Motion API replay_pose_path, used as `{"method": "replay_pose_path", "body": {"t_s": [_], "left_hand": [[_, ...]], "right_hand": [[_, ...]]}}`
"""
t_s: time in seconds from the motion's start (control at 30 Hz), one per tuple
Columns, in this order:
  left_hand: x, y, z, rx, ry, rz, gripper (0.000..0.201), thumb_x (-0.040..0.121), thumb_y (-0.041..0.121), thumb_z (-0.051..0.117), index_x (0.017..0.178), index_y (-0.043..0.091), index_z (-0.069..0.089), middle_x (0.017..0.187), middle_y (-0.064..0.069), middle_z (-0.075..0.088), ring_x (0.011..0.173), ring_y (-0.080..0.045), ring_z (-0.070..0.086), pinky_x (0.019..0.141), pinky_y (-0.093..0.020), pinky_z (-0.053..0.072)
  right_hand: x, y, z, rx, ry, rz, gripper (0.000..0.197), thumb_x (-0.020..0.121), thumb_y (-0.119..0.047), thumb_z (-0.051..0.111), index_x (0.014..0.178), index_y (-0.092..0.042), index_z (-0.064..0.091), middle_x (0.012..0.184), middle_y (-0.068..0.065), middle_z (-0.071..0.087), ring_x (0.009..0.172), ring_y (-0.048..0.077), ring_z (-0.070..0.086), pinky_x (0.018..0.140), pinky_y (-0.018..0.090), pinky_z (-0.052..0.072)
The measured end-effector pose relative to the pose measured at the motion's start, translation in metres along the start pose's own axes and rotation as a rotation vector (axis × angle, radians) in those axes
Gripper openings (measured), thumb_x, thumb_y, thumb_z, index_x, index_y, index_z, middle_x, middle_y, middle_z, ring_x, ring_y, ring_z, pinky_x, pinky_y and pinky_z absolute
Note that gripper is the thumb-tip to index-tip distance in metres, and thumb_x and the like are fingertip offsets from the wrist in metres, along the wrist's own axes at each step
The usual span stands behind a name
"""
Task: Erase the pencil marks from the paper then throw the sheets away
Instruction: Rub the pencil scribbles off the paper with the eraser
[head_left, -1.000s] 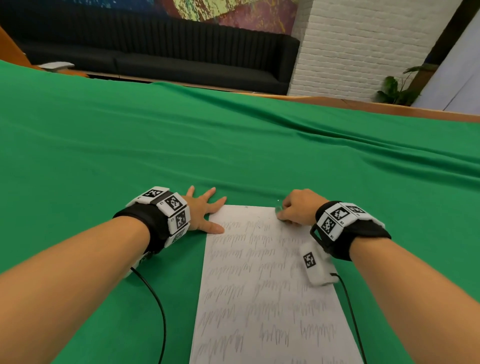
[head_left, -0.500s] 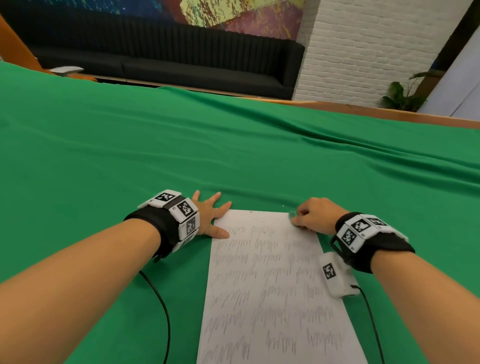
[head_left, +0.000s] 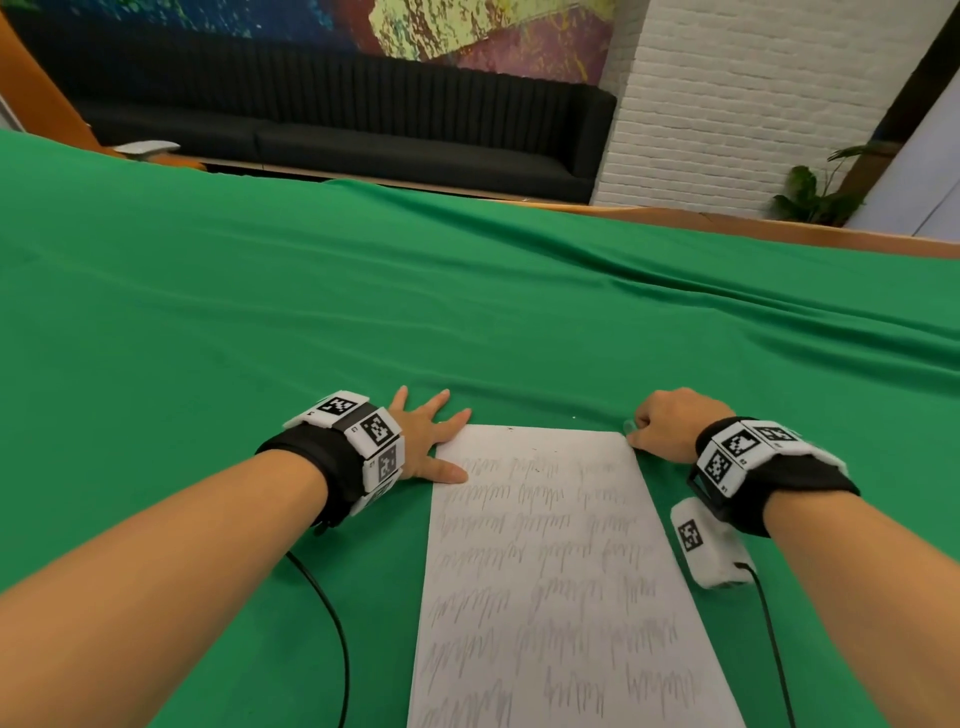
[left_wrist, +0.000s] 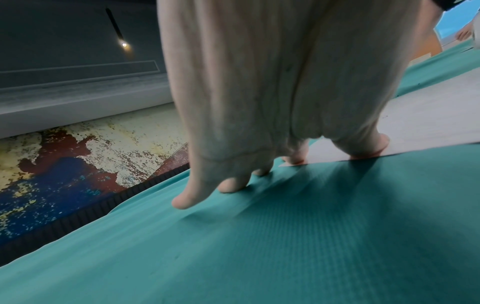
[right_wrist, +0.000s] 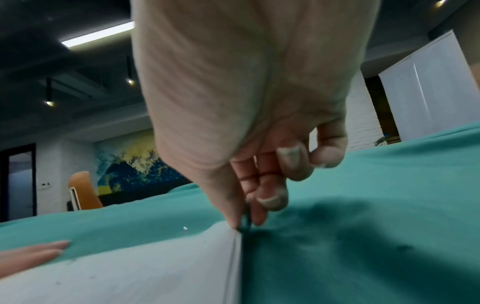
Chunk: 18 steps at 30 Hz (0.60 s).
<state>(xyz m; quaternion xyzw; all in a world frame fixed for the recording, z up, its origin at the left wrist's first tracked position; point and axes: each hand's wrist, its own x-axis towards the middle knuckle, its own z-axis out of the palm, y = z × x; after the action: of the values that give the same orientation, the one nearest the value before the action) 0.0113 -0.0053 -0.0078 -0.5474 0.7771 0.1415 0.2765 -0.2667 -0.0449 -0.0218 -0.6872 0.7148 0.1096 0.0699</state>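
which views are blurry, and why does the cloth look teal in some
Head view: sharp, cloth true green, edges bowed by the wide lens. Left wrist view: left hand soft and washed grey, cloth teal from a colour cast. Right wrist view: right hand blurred, its shadow dark on the cloth beside the paper.

Paper on the table, a hand at each far corner

The paper (head_left: 545, 571) lies on the cloth (head_left: 467, 322); left hand (head_left: 426, 441) at its far-left corner, right hand (head_left: 667, 423) at its far-right.

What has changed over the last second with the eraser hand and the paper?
The right hand, pinching a small eraser, slid right along the top row of pencil marks to the top right corner of the paper; that row now looks fainter. The left hand stayed flat, pressing the top left corner. The rows below are unchanged.
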Motion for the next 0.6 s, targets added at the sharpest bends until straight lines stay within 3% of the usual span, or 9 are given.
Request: {"method": "replay_pose_path", "body": {"t_s": [0.1, 0.2, 0.27, 0.37, 0.43, 0.53, 0.6], "left_hand": [[0.002, -0.001, 0.001, -0.005, 0.005, 0.0, 0.078, 0.098, 0.061, 0.031, 0.154, 0.032, -0.014, 0.162, 0.0, -0.024, 0.151, -0.033, -0.001, 0.115, -0.055, -0.002], [0.004, -0.001, 0.002, -0.011, 0.007, -0.003, 0.078, 0.098, 0.062, 0.031, 0.154, 0.033, -0.015, 0.162, 0.001, -0.024, 0.15, -0.035, -0.004, 0.115, -0.055, -0.001], [0.009, -0.003, 0.004, -0.022, 0.005, -0.004, 0.079, 0.096, 0.063, 0.031, 0.154, 0.034, -0.015, 0.161, 0.002, -0.024, 0.149, -0.038, -0.007, 0.115, -0.057, -0.001], [0.018, -0.008, 0.008, -0.057, 0.001, -0.005, 0.082, 0.094, 0.067, 0.033, 0.153, 0.038, -0.014, 0.161, 0.005, -0.024, 0.148, -0.042, -0.013, 0.114, -0.063, 0.005], [0.022, -0.011, 0.01, -0.081, -0.002, -0.005, 0.083, 0.093, 0.068, 0.035, 0.153, 0.04, -0.014, 0.161, 0.008, -0.024, 0.147, -0.042, -0.014, 0.113, -0.065, 0.008], [0.024, -0.012, 0.012, -0.091, -0.001, -0.002, 0.083, 0.092, 0.069, 0.035, 0.153, 0.041, -0.014, 0.161, 0.009, -0.024, 0.147, -0.042, -0.015, 0.112, -0.066, 0.008], [0.024, -0.012, 0.012, -0.084, -0.002, -0.003, 0.083, 0.092, 0.069, 0.035, 0.153, 0.041, -0.014, 0.161, 0.009, -0.024, 0.147, -0.042, -0.015, 0.113, -0.065, 0.008]], "right_hand": [[-0.003, -0.013, -0.002, 0.049, 0.056, -0.056, 0.039, 0.095, -0.036, 0.05, 0.061, -0.018, 0.045, 0.069, 0.0, 0.052, 0.072, 0.025, 0.053, 0.058, 0.027, 0.036], [-0.009, -0.031, -0.001, 0.041, 0.142, -0.094, 0.034, 0.096, -0.034, 0.044, 0.067, -0.016, 0.046, 0.081, 0.006, 0.058, 0.077, 0.029, 0.057, 0.068, 0.031, 0.042], [-0.013, -0.036, -0.002, 0.015, 0.321, -0.065, 0.029, 0.096, -0.032, 0.04, 0.076, -0.013, 0.048, 0.085, 0.009, 0.059, 0.079, 0.032, 0.059, 0.07, 0.034, 0.045], [-0.015, -0.032, -0.011, 0.072, 0.562, -0.049, 0.028, 0.096, -0.032, 0.038, 0.078, -0.012, 0.044, 0.074, 0.008, 0.052, 0.07, 0.032, 0.053, 0.064, 0.034, 0.041], [-0.012, -0.028, -0.012, 0.18, 0.456, -0.136, 0.034, 0.098, -0.033, 0.039, 0.071, -0.012, 0.044, 0.071, 0.008, 0.055, 0.07, 0.031, 0.055, 0.063, 0.034, 0.042], [-0.009, -0.031, 0.006, 0.189, 0.107, -0.252, 0.037, 0.098, -0.032, 0.045, 0.069, -0.012, 0.053, 0.069, 0.004, 0.056, 0.066, 0.023, 0.053, 0.055, 0.028, 0.037], [-0.006, -0.03, 0.02, 0.148, 0.047, -0.245, 0.037, 0.097, -0.033, 0.047, 0.066, -0.014, 0.051, 0.067, 0.002, 0.054, 0.066, 0.024, 0.051, 0.052, 0.027, 0.033]]}}
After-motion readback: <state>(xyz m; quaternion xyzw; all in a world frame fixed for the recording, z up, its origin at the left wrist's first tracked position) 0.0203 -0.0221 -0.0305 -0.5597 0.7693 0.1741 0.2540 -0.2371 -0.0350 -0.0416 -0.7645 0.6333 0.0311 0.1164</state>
